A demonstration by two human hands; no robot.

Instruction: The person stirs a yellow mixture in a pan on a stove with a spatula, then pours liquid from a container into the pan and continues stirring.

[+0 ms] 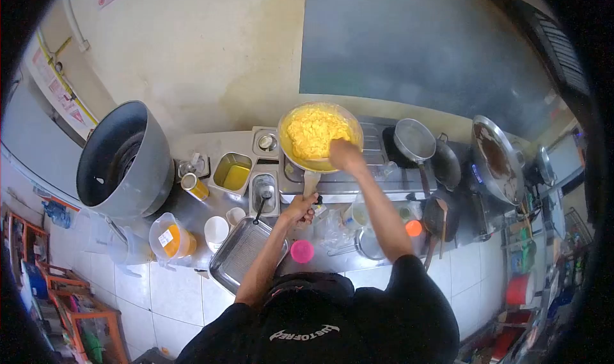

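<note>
The steel surface runs across the view beyond both hands. Well off to the left of the left-hand fingers stands a big grey pot, tilted so its dark inside shows. Far to the right of the right-hand fingers a wok with a brown-stained inside leans on the stove.

The frying pan sits just beyond the fingers of both hands, filled with yellow food. The left hand has its fingers wrapped tight round the pan's pale handle, which runs from the fingers up to the pan. The right hand reaches over the pan's near right rim, at the edge of the food. Only its back shows, so I cannot tell whether those fingers are closed or loose.

A metal tray lies just below and left of the left-hand fingers. A saucepan stands to the right of the right-hand fingers. A square tub of yellow liquid is left of the left-hand fingers. A pink lid lies just below them.
</note>
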